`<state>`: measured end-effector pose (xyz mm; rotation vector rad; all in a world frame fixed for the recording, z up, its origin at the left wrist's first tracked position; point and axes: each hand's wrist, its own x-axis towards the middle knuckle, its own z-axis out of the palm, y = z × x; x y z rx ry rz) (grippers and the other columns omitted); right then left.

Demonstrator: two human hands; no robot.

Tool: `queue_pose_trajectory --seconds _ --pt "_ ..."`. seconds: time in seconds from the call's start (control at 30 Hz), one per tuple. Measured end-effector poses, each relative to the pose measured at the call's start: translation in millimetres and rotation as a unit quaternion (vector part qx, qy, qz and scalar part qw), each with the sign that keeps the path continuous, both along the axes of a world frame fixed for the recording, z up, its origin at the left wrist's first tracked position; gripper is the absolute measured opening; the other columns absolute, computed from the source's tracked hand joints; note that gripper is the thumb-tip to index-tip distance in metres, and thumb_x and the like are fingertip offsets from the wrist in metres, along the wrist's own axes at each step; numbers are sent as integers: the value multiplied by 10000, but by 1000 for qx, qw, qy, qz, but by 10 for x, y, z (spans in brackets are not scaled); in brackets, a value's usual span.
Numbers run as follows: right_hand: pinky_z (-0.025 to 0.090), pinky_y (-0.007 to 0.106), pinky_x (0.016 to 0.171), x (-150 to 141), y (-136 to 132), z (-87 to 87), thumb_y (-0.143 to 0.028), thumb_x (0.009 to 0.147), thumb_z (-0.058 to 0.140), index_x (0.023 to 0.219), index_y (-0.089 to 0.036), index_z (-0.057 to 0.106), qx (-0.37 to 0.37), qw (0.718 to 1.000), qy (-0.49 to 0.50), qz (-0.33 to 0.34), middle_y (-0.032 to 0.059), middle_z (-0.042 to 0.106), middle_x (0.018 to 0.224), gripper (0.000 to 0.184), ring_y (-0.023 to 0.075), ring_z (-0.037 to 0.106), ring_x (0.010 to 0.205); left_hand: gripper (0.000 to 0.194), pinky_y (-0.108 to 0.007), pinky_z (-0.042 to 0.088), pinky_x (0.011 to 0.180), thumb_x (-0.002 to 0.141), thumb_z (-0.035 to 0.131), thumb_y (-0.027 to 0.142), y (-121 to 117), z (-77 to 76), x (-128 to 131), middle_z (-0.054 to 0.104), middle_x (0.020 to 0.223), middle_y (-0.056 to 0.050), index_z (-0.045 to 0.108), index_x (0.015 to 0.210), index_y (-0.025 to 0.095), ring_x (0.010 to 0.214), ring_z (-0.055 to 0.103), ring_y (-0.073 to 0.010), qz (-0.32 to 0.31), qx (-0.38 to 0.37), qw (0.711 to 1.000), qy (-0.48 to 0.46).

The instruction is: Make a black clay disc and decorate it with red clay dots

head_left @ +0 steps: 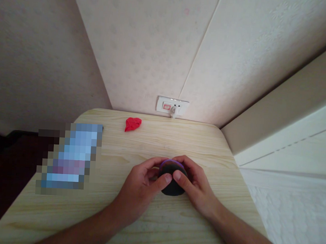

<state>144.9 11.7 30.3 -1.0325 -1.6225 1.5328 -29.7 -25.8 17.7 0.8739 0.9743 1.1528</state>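
Head view: in the lower centre of the frame, the left hand [140, 184] and right hand [199, 185] each curl partly closed around the purple-rimmed dark disc [173, 187], thumbs on its face, so uneven thumb pressure could perhaps tip it loose onto the wooden table [171, 224].

Passage exists over the tabletop [218, 157] right of the right hand [196, 184]; leftward, a red scrap [133, 123] and a pixelated, seemingly phone-like object [73, 155] obstruct.

Red scrap [133, 124] near wall socket [172, 104]
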Motion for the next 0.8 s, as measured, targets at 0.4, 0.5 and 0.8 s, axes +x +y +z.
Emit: queue_pose_trajectory --seconds 0.4,0.5,0.8 --pt "472 253 695 42 24 -36 -513 994 579 1019 -207 736 -1 999 20 -28 29 706 867 344 160 596 787 330 -343 567 899 841 776 368 20 2 -13 789 1125 -91 750 1110 178 1032 724 -252 6 -22 999 -40" --pt "484 266 723 39 38 -64 -503 991 589 1010 -210 747 -8 999 13 -34 38 727 897 333 177 621 825 348 -343 570 892 822 797 359 20 -13 -5 774 1139 -93 732 1114 182 1035 718 -251 10 -35 998 -55" --pt "546 322 814 -2 -11 -8 -489 882 739 1121 -233 666 1 1000 6 1 52 726 1008 358 217 670 924 327 -331 582 813 804 802 292 20 0 -5 748 1048 -67 662 1082 190 940 725 -222 22 -21 999 -13"
